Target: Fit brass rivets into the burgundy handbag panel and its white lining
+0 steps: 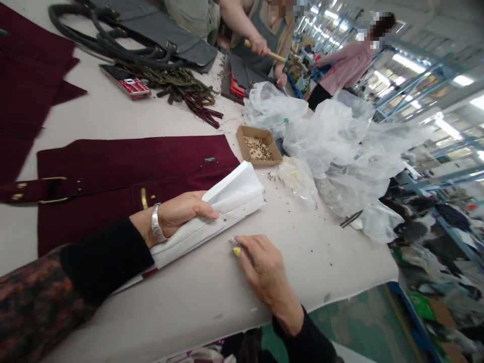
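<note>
My left hand, with a silver bracelet at the wrist, grips the folded edge of a white lining, thumb lying on top. A small brass-coloured rivet shows in the lining just past the thumb. Behind it lies a maroon bag panel with a gold zip, a small label and a buckled strap. My right hand hovers by the lining's near edge, apart from it. Its thumb and index finger pinch something tiny and silvery, too small to name; a yellow patch covers the thumb tip.
A cardboard box of small brass studs stands beyond the lining, loose ones beside it. Crumpled plastic bags fill the table's right side. Leather tassels, a red-and-white pack and dark bags lie behind. Across the table, a person hammers.
</note>
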Demonstrator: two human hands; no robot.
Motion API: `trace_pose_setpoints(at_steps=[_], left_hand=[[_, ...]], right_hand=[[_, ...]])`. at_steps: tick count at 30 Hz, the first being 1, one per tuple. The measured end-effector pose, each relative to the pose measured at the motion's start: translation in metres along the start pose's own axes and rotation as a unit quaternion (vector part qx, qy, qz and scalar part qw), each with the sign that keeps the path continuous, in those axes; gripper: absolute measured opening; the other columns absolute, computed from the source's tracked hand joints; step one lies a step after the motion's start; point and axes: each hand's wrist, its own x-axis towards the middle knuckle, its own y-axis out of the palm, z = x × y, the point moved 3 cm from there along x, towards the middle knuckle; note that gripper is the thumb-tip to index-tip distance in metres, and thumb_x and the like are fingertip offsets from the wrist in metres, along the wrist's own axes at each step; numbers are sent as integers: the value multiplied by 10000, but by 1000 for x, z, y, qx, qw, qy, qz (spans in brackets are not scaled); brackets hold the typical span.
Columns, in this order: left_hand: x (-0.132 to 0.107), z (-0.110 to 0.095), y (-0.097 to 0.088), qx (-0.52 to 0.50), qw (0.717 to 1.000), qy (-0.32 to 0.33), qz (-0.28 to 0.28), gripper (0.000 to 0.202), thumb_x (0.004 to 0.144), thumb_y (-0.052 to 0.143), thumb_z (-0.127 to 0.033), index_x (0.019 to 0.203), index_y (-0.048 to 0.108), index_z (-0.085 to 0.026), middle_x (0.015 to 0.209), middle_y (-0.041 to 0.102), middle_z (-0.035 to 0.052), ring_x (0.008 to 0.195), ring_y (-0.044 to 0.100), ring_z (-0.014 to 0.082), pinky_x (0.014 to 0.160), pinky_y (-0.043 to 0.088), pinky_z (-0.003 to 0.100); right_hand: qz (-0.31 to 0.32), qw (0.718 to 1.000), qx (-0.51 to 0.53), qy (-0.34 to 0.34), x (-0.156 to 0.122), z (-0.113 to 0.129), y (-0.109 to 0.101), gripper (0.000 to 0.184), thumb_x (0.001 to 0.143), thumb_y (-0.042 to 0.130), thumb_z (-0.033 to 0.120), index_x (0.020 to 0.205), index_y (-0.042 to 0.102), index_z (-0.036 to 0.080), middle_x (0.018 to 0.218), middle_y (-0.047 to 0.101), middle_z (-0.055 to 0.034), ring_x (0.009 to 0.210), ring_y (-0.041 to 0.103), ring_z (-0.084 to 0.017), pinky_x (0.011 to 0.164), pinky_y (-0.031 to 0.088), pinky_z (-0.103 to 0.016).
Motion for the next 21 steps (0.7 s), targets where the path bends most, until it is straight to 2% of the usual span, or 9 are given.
trace_pose_setpoints(at_steps=[3, 7, 11, 13, 16, 18, 19, 21], left_hand=[[0, 0, -1, 7, 1000, 7, -10, 650, 551, 697, -31, 1184, 609, -150, 783, 750, 79, 640, 694, 236, 610, 576, 316], [0, 0, -2, 6, 1000, 10, -13, 636, 564, 690, -30, 1185, 605, -138, 777, 751, 82, 635, 697, 232, 587, 572, 288], [-1, -1, -2, 3, 1000, 5, -21, 632, 565, 693, -22, 1182, 603, -132, 798, 754, 97, 628, 700, 241, 581, 586, 306], [-2, -3, -1, -8, 1000, 3, -20, 642, 567, 688, -12, 1191, 595, -132, 806, 754, 101, 627, 701, 241, 578, 590, 307], [-2, -4, 0, -20, 1000, -2, -13, 659, 578, 678, -6, 1218, 578, -130, 795, 752, 106, 630, 703, 247, 575, 593, 313], [-1, -3, 0, -27, 1000, -6, -8, 669, 586, 676, -12, 1236, 566, -128, 784, 749, 110, 634, 704, 256, 576, 594, 325], [0, -3, 0, -30, 999, -8, -6, 676, 588, 677, -17, 1244, 561, -130, 778, 748, 110, 630, 703, 259, 571, 594, 331], [0, -2, -1, -36, 999, -13, -6, 687, 585, 686, -28, 1251, 558, -135, 771, 746, 110, 620, 700, 264, 556, 591, 338]], right_hand=[[5, 999, -49, 13, 7, 7, 10, 202, 933, 496, 151, 1090, 622, 161, 889, 628, -84, 858, 563, -214, 781, 459, -331], [52, 989, -137, 30, 19, 14, 14, 121, 900, 533, 127, 915, 646, 167, 773, 578, -61, 765, 550, -213, 692, 449, -309], [94, 966, -242, 2, 24, 21, 15, 143, 851, 523, 64, 773, 590, 163, 734, 553, -67, 701, 517, -226, 625, 424, -332], [105, 965, -240, -19, 24, 18, 13, 159, 854, 488, 52, 779, 581, 157, 741, 552, -73, 715, 514, -232, 631, 423, -339], [106, 989, -100, -11, 27, 2, 3, 154, 871, 452, 79, 852, 585, 153, 796, 575, -67, 766, 538, -211, 686, 440, -321], [84, 995, 42, 44, 29, -16, -6, 136, 888, 456, 140, 879, 589, 166, 799, 587, -44, 743, 549, -178, 685, 442, -293], [69, 987, 114, 85, 31, -27, -9, 126, 897, 468, 188, 874, 591, 172, 760, 581, -26, 698, 544, -162, 655, 441, -277], [36, 955, 244, 166, 33, -45, -11, 160, 900, 508, 302, 852, 594, 175, 669, 552, 2, 600, 518, -140, 579, 432, -256]])
